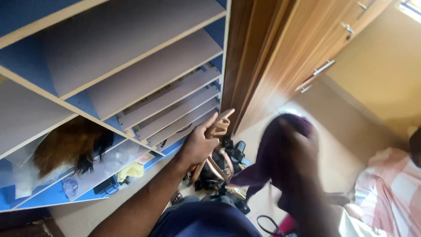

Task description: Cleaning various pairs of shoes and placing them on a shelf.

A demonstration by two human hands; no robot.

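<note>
My left hand (199, 144) grips a tan strappy sandal (218, 128) and holds it up near the lower slats of a blue and grey shelf unit (131, 83). My right hand (300, 149) is blurred, raised at the right, and closed on a dark purple cloth (267, 160) that hangs down from it. Below both hands lies a heap of shoes and sandals (221, 169) on the floor.
A brown wig (70, 147), plastic bags and a yellow cloth (131, 170) sit on the low shelves at the left. A brown wooden wardrobe (289, 52) with metal handles stands behind. A pink striped fabric (390, 188) lies at the right.
</note>
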